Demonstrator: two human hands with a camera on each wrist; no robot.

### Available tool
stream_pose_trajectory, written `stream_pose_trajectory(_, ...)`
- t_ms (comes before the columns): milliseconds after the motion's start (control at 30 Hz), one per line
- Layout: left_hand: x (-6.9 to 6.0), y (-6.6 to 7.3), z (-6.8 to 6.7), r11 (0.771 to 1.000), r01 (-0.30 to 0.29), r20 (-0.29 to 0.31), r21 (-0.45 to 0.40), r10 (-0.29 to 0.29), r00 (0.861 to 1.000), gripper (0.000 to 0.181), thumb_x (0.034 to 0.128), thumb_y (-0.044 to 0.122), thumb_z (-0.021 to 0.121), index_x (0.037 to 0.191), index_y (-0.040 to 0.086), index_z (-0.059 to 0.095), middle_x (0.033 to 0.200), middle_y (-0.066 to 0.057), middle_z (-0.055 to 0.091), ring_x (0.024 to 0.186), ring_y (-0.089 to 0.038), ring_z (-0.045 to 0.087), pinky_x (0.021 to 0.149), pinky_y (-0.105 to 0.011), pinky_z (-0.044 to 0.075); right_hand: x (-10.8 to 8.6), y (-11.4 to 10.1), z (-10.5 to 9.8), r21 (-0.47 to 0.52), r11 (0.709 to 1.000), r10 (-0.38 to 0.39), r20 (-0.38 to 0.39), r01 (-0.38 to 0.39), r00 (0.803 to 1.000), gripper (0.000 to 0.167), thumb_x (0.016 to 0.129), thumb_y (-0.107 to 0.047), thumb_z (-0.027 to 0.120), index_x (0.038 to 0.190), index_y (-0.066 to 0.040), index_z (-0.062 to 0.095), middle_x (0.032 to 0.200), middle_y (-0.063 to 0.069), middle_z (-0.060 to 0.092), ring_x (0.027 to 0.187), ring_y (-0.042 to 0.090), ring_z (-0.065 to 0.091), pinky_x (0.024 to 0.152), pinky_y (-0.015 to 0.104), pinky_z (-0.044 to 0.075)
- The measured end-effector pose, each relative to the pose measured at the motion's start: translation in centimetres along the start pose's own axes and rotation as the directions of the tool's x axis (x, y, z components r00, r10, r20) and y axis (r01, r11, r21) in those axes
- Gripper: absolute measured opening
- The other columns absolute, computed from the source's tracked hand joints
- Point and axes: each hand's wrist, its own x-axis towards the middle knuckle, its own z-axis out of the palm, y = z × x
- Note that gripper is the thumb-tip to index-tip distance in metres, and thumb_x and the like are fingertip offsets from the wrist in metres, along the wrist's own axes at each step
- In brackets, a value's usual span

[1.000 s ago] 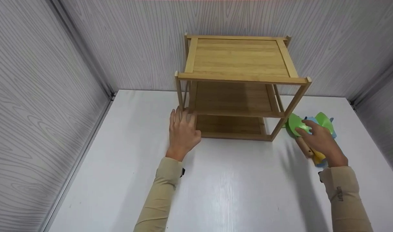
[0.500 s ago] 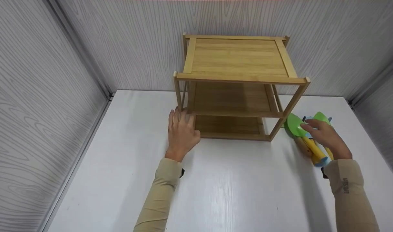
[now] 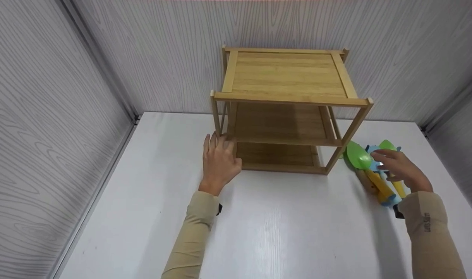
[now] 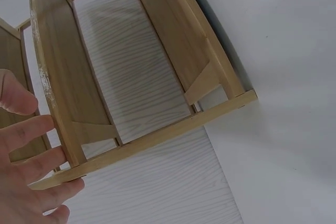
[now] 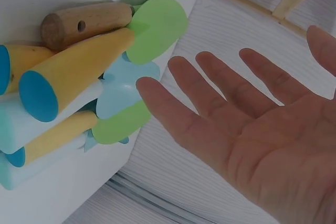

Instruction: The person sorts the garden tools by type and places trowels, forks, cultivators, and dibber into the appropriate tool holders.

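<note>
My left hand [image 3: 220,166] rests its fingers against the front left post of a three-tier wooden rack [image 3: 290,73], by the middle shelf. In the left wrist view its straight fingers [image 4: 44,163] touch the post and shelf edge. My right hand [image 3: 404,168] hovers beside a pile of small garden tools, fingers spread and holding nothing. On top lies a green trowel [image 3: 357,156] with a yellow, blue-ended handle [image 5: 79,74]. Below it are a light-blue-headed tool [image 5: 126,90], another green blade [image 5: 123,124] and a wooden handle [image 5: 92,22].
The rack stands on a white table [image 3: 266,232] close to the grey wood-grain back wall [image 3: 174,58]. Side walls rise at left and right. The tool pile lies just right of the rack's front right leg [image 3: 333,159].
My right hand has drawn back to the right, uncovering more of the top green trowel and its yellow handle. My left hand stays at the rack. The head view has tilted slightly.
</note>
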Motion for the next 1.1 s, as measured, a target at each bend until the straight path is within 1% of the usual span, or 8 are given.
stream_pose_trajectory(133, 0.0, 0.2, 0.2, 1.0, -0.001, 0.003, 0.0, 0.001, 1.0, 0.038, 0.0781, 0.008, 0.068, 0.115, 0.002, 0.072, 0.126, -0.02, 0.064, 0.128, -0.047, 0.052, 0.115, -0.059, 0.029, -0.2, 0.7, -0.5, 0.001, 1.0, -0.006, -0.001, 0.006, 1.0, 0.088, 0.107, -0.053, 0.031, 0.154, 0.016, 0.003, 0.154, 0.044, 0.014, 0.14, 0.062, 0.021, 0.105, 0.073, 0.031)
stream_pose_trajectory(300, 0.1, 0.1, 0.2, 1.0, 0.008, 0.006, 0.005, -0.008, 1.0, 0.038, 0.0791, 0.009, 0.068, 0.116, 0.001, 0.072, 0.127, -0.02, 0.064, 0.128, -0.047, 0.051, 0.115, -0.058, 0.03, 0.1, 0.7, -1.1, 0.013, 1.0, -0.009, 0.019, 0.009, 1.0, 0.091, 0.106, -0.056, 0.032, 0.154, 0.015, 0.001, 0.153, 0.044, 0.017, 0.14, 0.061, 0.024, 0.106, 0.071, 0.033)
stream_pose_trajectory(433, -0.1, 0.0, 0.0, 1.0, 0.024, 0.005, 0.004, -0.024, 1.0, 0.039, 0.0784, 0.008, 0.066, 0.116, 0.002, 0.072, 0.128, -0.02, 0.063, 0.129, -0.047, 0.051, 0.115, -0.058, 0.029, 0.2, 0.9, -1.3, 0.019, 1.0, -0.011, 0.033, 0.01, 0.999, 0.092, 0.106, -0.057, 0.032, 0.155, 0.014, 0.0, 0.153, 0.044, 0.018, 0.141, 0.06, 0.024, 0.106, 0.071, 0.033)
stream_pose_trajectory(567, -0.4, 0.1, 0.0, 0.999, 0.021, 0.008, -0.027, -0.021, 1.0, 0.04, 0.0775, 0.007, 0.063, 0.115, 0.001, 0.073, 0.127, -0.021, 0.064, 0.128, -0.047, 0.051, 0.116, -0.059, 0.027, 0.1, 1.8, -1.4, 0.015, 1.0, 0.01, 0.041, -0.011, 0.999, 0.09, 0.106, -0.056, 0.031, 0.155, 0.013, 0.0, 0.154, 0.044, 0.017, 0.141, 0.06, 0.021, 0.107, 0.072, 0.031)
stream_pose_trajectory(667, -0.4, 0.2, 0.1, 0.999, 0.014, 0.007, -0.038, -0.013, 1.0, 0.04, 0.0779, 0.007, 0.063, 0.116, 0.001, 0.073, 0.127, -0.021, 0.064, 0.128, -0.047, 0.051, 0.116, -0.06, 0.026, 0.0, 2.5, -1.4, 0.035, 0.999, 0.031, 0.046, -0.032, 0.998, 0.089, 0.106, -0.056, 0.031, 0.156, 0.012, 0.001, 0.154, 0.044, 0.016, 0.141, 0.06, 0.02, 0.108, 0.072, 0.03)
stream_pose_trajectory(900, -0.2, 0.2, -0.2, 0.999, 0.031, 0.022, -0.042, -0.03, 0.999, 0.04, 0.0789, 0.008, 0.064, 0.117, 0.002, 0.072, 0.129, -0.02, 0.064, 0.13, -0.047, 0.049, 0.117, -0.059, 0.025, 0.3, 2.8, -1.9, 0.071, 0.995, 0.067, 0.07, -0.072, 0.995, 0.089, 0.106, -0.056, 0.031, 0.156, 0.011, 0.001, 0.155, 0.043, 0.016, 0.141, 0.059, 0.023, 0.107, 0.068, 0.035)
stream_pose_trajectory(1100, -0.2, 0.0, -0.3, 0.999, 0.032, 0.023, -0.031, -0.032, 0.999, 0.039, 0.0791, 0.008, 0.065, 0.117, 0.002, 0.072, 0.128, -0.019, 0.064, 0.13, -0.046, 0.05, 0.118, -0.058, 0.024, 0.5, 3.3, -1.9, 0.09, 0.991, 0.088, 0.096, -0.097, 0.991, 0.091, 0.106, -0.057, 0.033, 0.155, 0.011, -0.001, 0.155, 0.043, 0.015, 0.141, 0.06, 0.023, 0.107, 0.069, 0.034)
